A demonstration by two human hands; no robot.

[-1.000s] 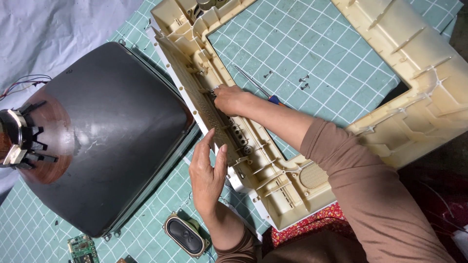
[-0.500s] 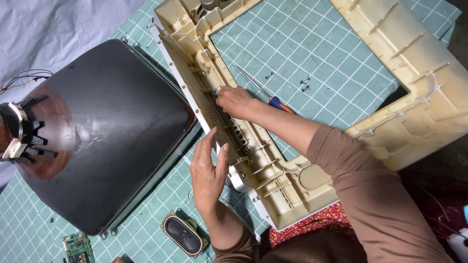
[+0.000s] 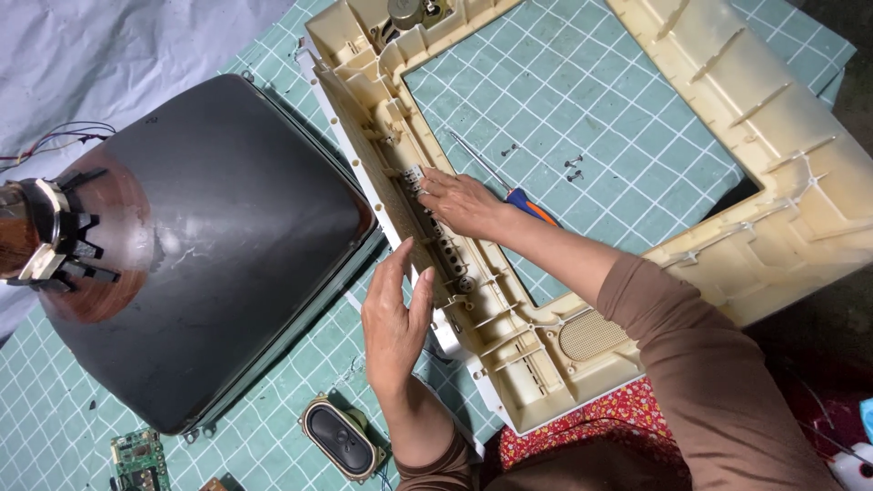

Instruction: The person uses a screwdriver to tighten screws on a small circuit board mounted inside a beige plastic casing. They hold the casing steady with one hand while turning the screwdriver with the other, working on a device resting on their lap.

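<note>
Since the earlier frame the left hand (image 3: 393, 320) had barely shifted; the right hand (image 3: 462, 202) stayed on the button strip.

Head view: the cream plastic television front frame (image 3: 800, 218) lay face down on the green gridded cutting mat (image 3: 582, 91), near its right edge. Right fingers pressed flat, grasping nothing; left fingers were straight and released against the frame's outer edge. The dark glass picture tube (image 3: 209, 245) already lay removed, as did the oval black speaker (image 3: 338, 440); loose screws (image 3: 573, 169) and the orange-handled screwdriver (image 3: 523, 202) rested inside the frame. The button strip remained mounted

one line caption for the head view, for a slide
Left hand and right hand on a cream plastic frame beside a picture tube.
</note>
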